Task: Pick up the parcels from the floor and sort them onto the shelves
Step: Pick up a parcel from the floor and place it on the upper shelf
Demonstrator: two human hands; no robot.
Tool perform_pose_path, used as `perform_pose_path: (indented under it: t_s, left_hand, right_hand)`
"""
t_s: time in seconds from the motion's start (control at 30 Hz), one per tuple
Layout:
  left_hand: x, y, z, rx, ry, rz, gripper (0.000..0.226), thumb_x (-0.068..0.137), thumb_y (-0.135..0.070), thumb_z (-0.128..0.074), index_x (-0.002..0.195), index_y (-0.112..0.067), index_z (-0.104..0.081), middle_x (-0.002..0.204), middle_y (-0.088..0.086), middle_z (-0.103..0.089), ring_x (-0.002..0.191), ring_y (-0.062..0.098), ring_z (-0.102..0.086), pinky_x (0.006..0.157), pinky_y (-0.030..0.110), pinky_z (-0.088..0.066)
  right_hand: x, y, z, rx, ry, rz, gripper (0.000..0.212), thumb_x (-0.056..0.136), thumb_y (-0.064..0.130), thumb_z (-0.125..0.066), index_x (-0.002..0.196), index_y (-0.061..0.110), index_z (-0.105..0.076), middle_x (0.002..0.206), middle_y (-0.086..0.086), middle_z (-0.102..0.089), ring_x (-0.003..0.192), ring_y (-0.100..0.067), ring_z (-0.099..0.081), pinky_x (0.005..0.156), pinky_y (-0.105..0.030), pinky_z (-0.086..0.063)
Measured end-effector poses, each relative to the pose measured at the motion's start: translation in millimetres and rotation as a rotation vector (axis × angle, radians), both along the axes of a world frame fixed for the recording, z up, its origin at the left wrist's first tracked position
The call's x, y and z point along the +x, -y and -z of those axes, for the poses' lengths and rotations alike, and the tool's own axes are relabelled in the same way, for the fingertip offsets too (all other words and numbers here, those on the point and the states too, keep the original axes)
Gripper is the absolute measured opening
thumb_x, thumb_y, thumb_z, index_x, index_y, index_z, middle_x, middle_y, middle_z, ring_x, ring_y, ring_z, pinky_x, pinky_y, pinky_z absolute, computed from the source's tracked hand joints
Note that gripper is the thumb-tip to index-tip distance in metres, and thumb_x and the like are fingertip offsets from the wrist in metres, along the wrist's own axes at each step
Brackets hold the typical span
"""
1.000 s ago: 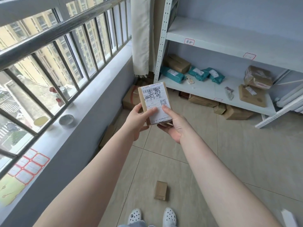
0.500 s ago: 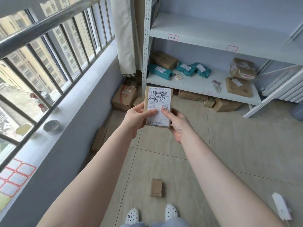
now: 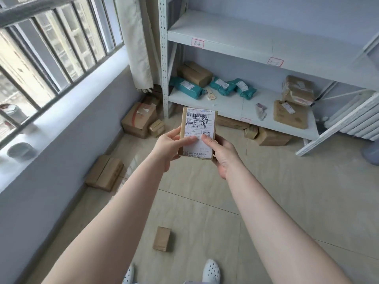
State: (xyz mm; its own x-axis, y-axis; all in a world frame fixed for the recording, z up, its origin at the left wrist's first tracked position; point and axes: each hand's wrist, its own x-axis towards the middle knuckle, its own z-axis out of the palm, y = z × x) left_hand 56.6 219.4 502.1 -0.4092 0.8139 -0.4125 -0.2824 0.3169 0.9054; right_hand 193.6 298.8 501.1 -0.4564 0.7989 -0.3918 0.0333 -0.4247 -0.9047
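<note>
Both hands grip small labelled box upright, mid-air, before shelf unit: left hand at left edge, right hand lower right. Step: reading label. Next: match shelf tag, carry over.

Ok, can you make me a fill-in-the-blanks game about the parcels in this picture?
1. The parcel with the white label is held by ____ hands.
2. The soft bags on the lower shelf are coloured ____.
3. The small box near the shoes lies on the ____.

Missing words: two; teal; floor
</note>
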Motion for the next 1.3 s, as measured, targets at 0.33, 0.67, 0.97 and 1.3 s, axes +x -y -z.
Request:
perform_pose_path:
  t_s: [0.33,0.67,0.97,1.3]
  left_hand:
    - [78,-104,-17,-0.018,0.005,-0.057,0.048,0.074,-0.034,-0.082,0.120,-0.035,-0.070,0.094,-0.013,-0.076,0.090,0.013,-0.067,0.088,0.036,-0.044]
    - [29,-235,-35,0.066,0.038,-0.075,0.041,0.080,-0.014,-0.078,0.120,-0.016,-0.071,0.077,-0.011,-0.076,0.059,-0.003,-0.071,0.048,0.011,-0.050]
    - [-69,-378,-83,0.173,-0.015,-0.009,0.040,0.082,-0.014,-0.076,0.121,-0.017,-0.070,0.088,-0.006,-0.078,0.065,-0.001,-0.073,0.052,0.012,-0.052]
    - [-153,-498,-107,0.271,-0.050,-0.052,0.038,0.076,-0.017,-0.082,0.112,-0.020,-0.074,0.097,-0.003,-0.080,0.088,0.016,-0.075,0.073,0.029,-0.059]
  right_hand:
    - [74,-110,-15,0.004,0.003,-0.054,0.027,0.084,0.022,-0.072,0.110,0.019,-0.067,0.090,0.005,-0.072,0.069,-0.002,-0.067,0.052,-0.011,-0.049]
    - [24,-241,-26,0.063,0.012,-0.049,0.023,0.081,0.025,-0.074,0.104,0.021,-0.069,0.094,0.004,-0.075,0.082,-0.010,-0.069,0.068,-0.020,-0.052]
    - [-72,-381,-71,0.105,-0.041,0.005,0.041,0.079,0.027,-0.076,0.118,0.017,-0.066,0.095,0.001,-0.075,0.080,-0.010,-0.071,0.064,-0.023,-0.054]
    - [-155,-507,-98,0.238,-0.066,-0.040,0.027,0.076,0.033,-0.077,0.100,0.022,-0.071,0.093,0.001,-0.076,0.080,-0.011,-0.072,0.064,-0.025,-0.058]
